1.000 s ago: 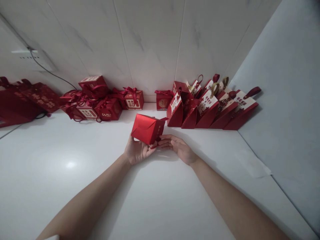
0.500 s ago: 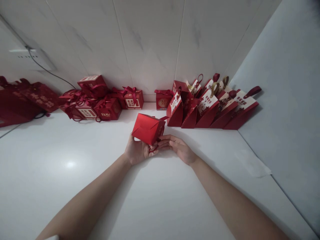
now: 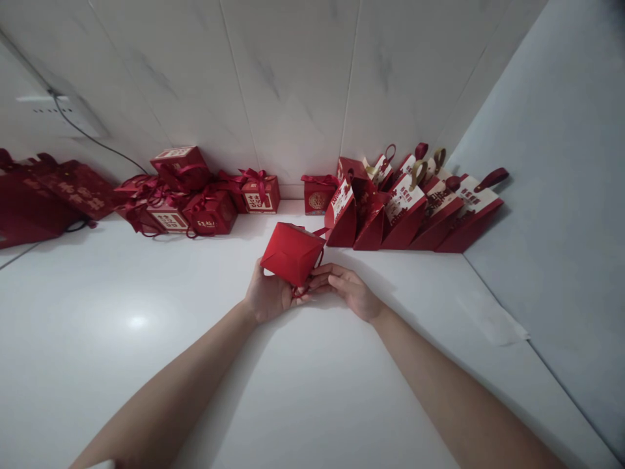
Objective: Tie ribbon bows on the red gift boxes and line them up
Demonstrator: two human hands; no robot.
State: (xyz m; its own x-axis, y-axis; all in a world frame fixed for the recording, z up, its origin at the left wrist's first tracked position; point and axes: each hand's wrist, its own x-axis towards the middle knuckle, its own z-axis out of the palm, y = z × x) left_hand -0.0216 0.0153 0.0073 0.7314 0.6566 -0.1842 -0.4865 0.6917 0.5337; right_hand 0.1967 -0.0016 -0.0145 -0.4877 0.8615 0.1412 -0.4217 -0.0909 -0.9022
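Note:
Tilted in front of me is a red gift box (image 3: 293,253), its plain folded face towards me and a thin dark red ribbon hanging at its lower edge. My left hand (image 3: 268,294) cups it from below and the left, the thumb against its lower left side. The fingers of my right hand (image 3: 346,286) are bent together and rest at the box's lower right edge, by the ribbon. The far sides of the box and some fingertips are hidden.
Ribboned red gift boxes (image 3: 212,212) are piled at the left by the tiled wall. Several red wedge-shaped boxes with loops (image 3: 405,212) stand at the right. Red bags (image 3: 39,198) are far left. A cable (image 3: 97,140) hangs along the wall. The white tabletop (image 3: 293,391) lies below.
The red gift box has turned a little in my hands and shifted slightly to the right. Its ribbon now shows at the right side. Both hands have stayed almost in place.

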